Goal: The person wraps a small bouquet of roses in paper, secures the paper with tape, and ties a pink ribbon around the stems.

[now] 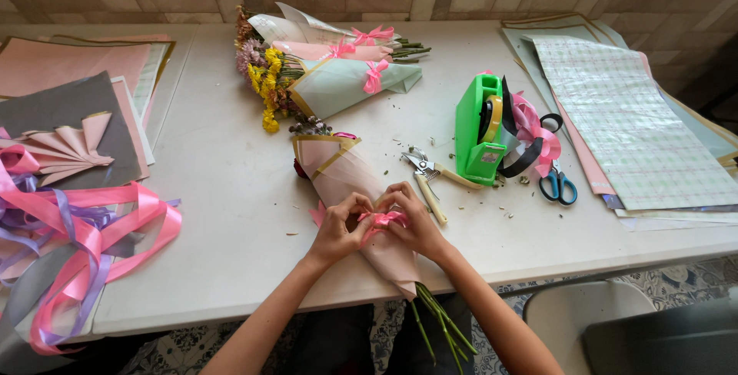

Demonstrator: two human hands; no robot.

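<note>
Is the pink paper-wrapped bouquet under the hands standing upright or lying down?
Lying down. The pink paper-wrapped bouquet lies flat on the white table, green stems overhanging its near edge, both hands on its pink ribbon.

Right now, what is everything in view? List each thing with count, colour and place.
wrapped bouquet: one, pale pink paper, table centre, stems over the near edge
pink ribbon bow: one, on that bouquet
finished bouquets: several, pink and mint wraps, far centre
tape dispenser: one, green, right of centre
pruning shears: one, cream handles, beside the dispenser
scissors: one, blue handles, right
wrapping sheets: stack, pale, far right
loose ribbons: pink and lilac, left edge
table: one, white
left hand: on the bow
right hand: on the bow
</note>
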